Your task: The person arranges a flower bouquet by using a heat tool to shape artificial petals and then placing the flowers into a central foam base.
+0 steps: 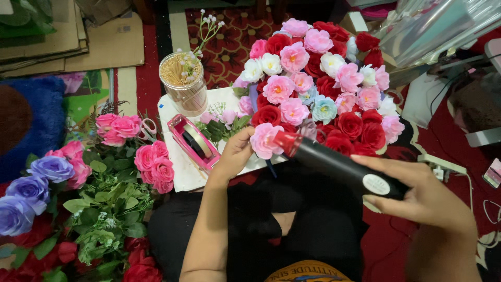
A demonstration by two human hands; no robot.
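Two hands are busy over a big cushion of artificial roses [318, 78] in red, pink, white and pale blue, which lies on the floor in front of the seated person's knees. The left hand [235, 154] is closed around the base of a single pink rose [263, 140] at the near edge of the arrangement, fingers pinching it from below. The right hand [422, 196] is wrapped around the handle of a black tool with a red nozzle [334, 162], seemingly a glue gun, its tip touching or just beside that pink rose.

I would judge the rose light and soft, with petals that crush or crease easily, so the firmer base under the bloom is the place to grip, as the left hand does. The tool looks stiff and solid, and its red end is best kept away from fingers.

Just to the left, a white board [182, 172] carries a pink tape dispenser [194, 141] and a clear jar of wooden sticks [183, 86]. Loose pink, purple and red roses with green leaves [112, 203] lie heaped further left.
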